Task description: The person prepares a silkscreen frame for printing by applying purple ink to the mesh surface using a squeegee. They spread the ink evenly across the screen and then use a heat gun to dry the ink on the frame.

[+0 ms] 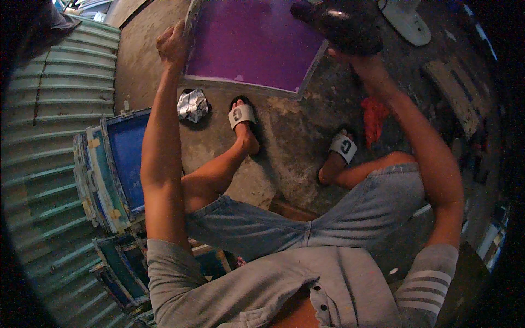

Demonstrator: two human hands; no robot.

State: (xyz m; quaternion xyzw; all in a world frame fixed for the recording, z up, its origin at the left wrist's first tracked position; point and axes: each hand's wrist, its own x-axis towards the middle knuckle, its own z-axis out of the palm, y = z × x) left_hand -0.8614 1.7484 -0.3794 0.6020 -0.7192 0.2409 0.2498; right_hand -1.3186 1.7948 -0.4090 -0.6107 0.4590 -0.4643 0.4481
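Observation:
My left hand [171,45] is closed at the left edge of a framed purple screen [249,41], which has a pale, worn rim. The screen leans up in front of me, and its upper part runs out of view. At the upper right, my right hand [358,63] is closed around a dark, glossy hair dryer [344,24]. The dryer's narrow end points left, over the screen's right side. Its body hides part of my right fingers and the screen's upper right corner.
A crumpled silvery bundle [193,105] and a red cloth or bag [374,120] lie on the concrete floor by my sandalled feet. Several frames, one with blue mesh [128,158], lean by a corrugated wall [60,136] at left. A wooden board [451,93] lies at right.

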